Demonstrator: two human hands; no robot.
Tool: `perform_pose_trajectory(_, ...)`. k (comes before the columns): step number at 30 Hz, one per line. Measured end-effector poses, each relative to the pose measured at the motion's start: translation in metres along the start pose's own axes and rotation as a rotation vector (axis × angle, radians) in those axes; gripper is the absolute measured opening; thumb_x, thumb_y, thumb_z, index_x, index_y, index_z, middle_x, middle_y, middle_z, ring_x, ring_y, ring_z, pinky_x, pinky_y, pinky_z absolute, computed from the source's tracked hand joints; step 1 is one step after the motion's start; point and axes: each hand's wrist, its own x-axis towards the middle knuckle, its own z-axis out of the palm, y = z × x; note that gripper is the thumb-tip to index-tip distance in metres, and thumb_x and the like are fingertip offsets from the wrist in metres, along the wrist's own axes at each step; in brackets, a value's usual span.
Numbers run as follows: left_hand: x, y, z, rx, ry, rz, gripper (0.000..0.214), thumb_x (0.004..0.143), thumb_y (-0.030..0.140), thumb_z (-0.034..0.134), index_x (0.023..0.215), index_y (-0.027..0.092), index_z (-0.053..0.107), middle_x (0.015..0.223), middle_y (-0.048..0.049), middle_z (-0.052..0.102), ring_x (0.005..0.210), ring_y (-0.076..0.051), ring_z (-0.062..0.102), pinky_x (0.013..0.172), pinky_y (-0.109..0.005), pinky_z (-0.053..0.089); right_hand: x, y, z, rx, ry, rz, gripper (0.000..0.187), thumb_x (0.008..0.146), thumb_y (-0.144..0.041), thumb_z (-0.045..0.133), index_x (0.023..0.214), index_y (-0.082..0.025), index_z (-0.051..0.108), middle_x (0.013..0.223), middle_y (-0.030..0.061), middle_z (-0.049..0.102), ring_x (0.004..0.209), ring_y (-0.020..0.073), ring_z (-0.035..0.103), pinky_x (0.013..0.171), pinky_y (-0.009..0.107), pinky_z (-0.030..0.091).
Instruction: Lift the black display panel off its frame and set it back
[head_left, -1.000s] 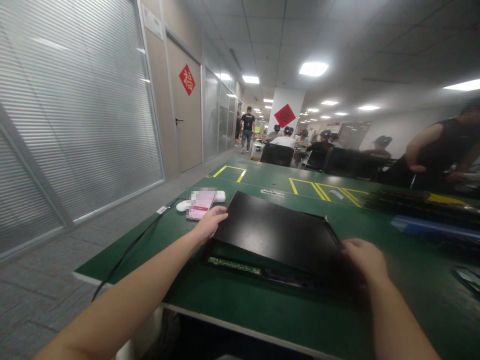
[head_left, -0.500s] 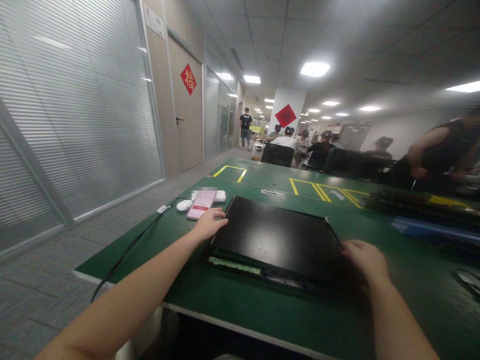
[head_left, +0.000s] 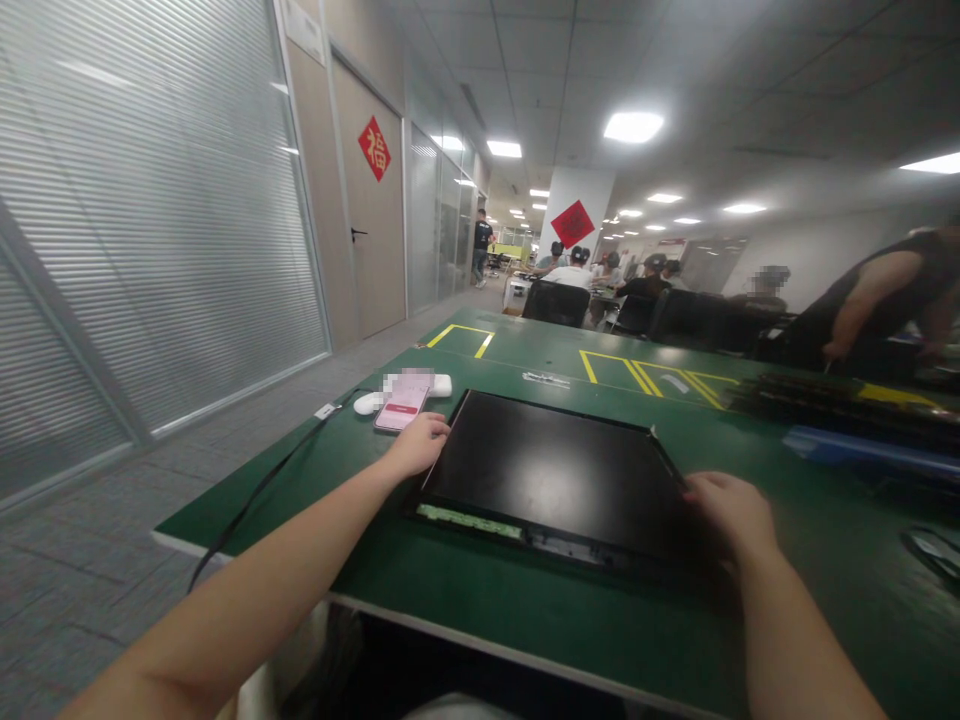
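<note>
A black LCD panel (head_left: pixel 555 470) lies nearly flat over a dark frame on the green table in front of me. Along its near side a narrow green circuit board (head_left: pixel 469 521) shows at the left, beside a dark strip. My left hand (head_left: pixel 420 443) has its fingers curled at the panel's left edge. On the opposite side, my right hand (head_left: pixel 731 512) pinches the right edge between thumb and fingers; its underside is dim and partly hidden. A phone (head_left: pixel 403 402) with a lit pink screen lies just beyond my left hand.
White rounded items (head_left: pixel 367 403) and a black cable (head_left: pixel 262 490) are on the left of the green table (head_left: pixel 480 600). A blue tray-like thing (head_left: pixel 870 450) and dark stacked items (head_left: pixel 817 400) sit at the right. A person (head_left: pixel 877 290) leans over behind them; several people sit farther back.
The panel has come down slightly and sits flatter against the frame, with both hands still at its edges. In the background one person has walked farther off; the one at the right leans lower.
</note>
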Motion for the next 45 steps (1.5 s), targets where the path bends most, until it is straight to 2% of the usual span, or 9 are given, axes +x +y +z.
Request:
perform_pose_trajectory(4,0.0001,0.0001,0.0,0.058,-0.009,0.019,0.037,0.081,0.012,0.047,0.093,0.019,0.082,0.127,-0.0103,0.069,0.12,-0.027,0.065,0.109,-0.037,0.047,0.0012,0.0015,0.0005,0.018,-0.006,0.005,0.032,0.073,-0.037,0.056,0.093,-0.022,0.076,0.083,0.0059,0.077,0.084,0.027,0.067,0.067,0.035,0.044)
perform_pose_trajectory(13,-0.0002,-0.0024,0.0038,0.1,-0.016,0.061,0.04,0.083,0.009,0.045,0.097,0.016,0.081,0.13,-0.0127,0.066,0.123,-0.027,0.063,0.111,-0.037,0.046,0.0008,0.0015,0.0005,0.04,-0.014,0.018,0.032,0.073,-0.039,0.057,0.093,-0.022,0.076,0.084,0.0071,0.078,0.085,0.0287,0.068,0.066,0.035,0.044)
perform_pose_trajectory(21,-0.0021,0.0003,0.0053,0.088,-0.018,0.131,0.038,0.085,0.012,0.044,0.091,0.015,0.082,0.128,-0.015,0.065,0.122,-0.029,0.062,0.11,-0.041,0.047,-0.0023,-0.0018,-0.001,0.014,-0.016,0.005,0.031,0.075,-0.038,0.055,0.092,-0.022,0.076,0.082,0.0061,0.077,0.083,0.0271,0.067,0.067,0.035,0.044)
perform_pose_trajectory(28,-0.0018,-0.0005,0.0075,0.069,-0.005,0.127,0.038,0.085,0.011,0.044,0.091,0.015,0.081,0.13,-0.0147,0.064,0.122,-0.028,0.061,0.11,-0.04,0.046,-0.0024,-0.003,-0.0016,-0.019,0.015,-0.042,0.031,0.074,-0.037,0.055,0.088,-0.022,0.077,0.081,0.0075,0.077,0.083,0.027,0.066,0.066,0.035,0.044)
perform_pose_trajectory(40,-0.0028,-0.0029,0.0078,0.069,-0.006,0.159,0.035,0.086,0.016,0.045,0.091,0.015,0.08,0.128,-0.0148,0.064,0.122,-0.029,0.061,0.111,-0.041,0.046,-0.0004,-0.0004,-0.0007,-0.004,-0.001,-0.03,0.03,0.074,-0.038,0.056,0.088,-0.023,0.077,0.081,0.0062,0.077,0.081,0.0262,0.067,0.066,0.034,0.045)
perform_pose_trajectory(45,-0.0018,-0.0031,0.0083,0.046,0.005,0.145,0.037,0.085,0.013,0.044,0.091,0.016,0.08,0.126,-0.0132,0.065,0.121,-0.028,0.061,0.11,-0.041,0.047,0.0021,0.0016,0.0005,0.0,0.008,-0.046,0.029,0.074,-0.037,0.057,0.088,-0.022,0.077,0.08,0.0062,0.077,0.077,0.0259,0.067,0.063,0.034,0.044)
